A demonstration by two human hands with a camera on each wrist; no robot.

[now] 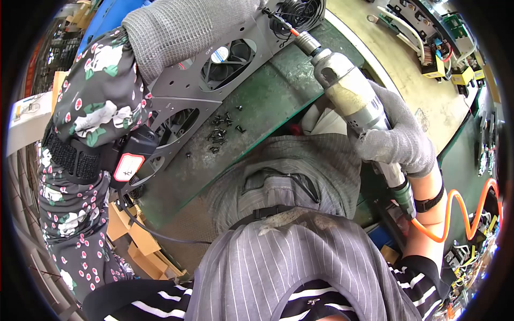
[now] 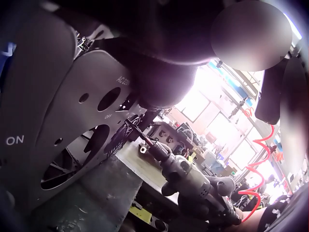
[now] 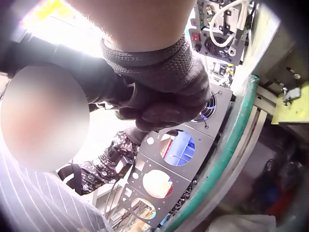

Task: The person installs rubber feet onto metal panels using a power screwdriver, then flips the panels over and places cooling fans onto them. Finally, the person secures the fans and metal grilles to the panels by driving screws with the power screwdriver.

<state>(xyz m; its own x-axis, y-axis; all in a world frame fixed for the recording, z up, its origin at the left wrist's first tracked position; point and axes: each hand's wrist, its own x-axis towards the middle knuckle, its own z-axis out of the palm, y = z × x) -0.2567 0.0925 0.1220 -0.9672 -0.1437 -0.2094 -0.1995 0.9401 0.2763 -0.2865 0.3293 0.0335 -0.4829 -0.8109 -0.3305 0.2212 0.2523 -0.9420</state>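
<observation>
My gloved right hand (image 1: 399,136) grips a pneumatic screwdriver (image 1: 348,88) with an orange coiled air hose at its tail. Its long bit points at the corner of a fan guard (image 1: 300,12) on a grey metal panel (image 1: 214,96). In the left wrist view the screwdriver (image 2: 186,176) also reaches the panel with its tip. My gloved left hand (image 1: 198,29) lies over the panel's upper side, near the bit tip. Its fingers are mostly hidden, and I cannot tell what they hold. The panel has round cut-outs and printed ON and OFF labels.
Several loose black screws (image 1: 219,134) lie on the green worktop (image 1: 273,96) beside the panel. Wired electrical assemblies (image 1: 450,53) stand on the bench at the right. Open cardboard boxes (image 1: 142,241) sit below on the left. The orange hose (image 1: 455,208) loops off at the right.
</observation>
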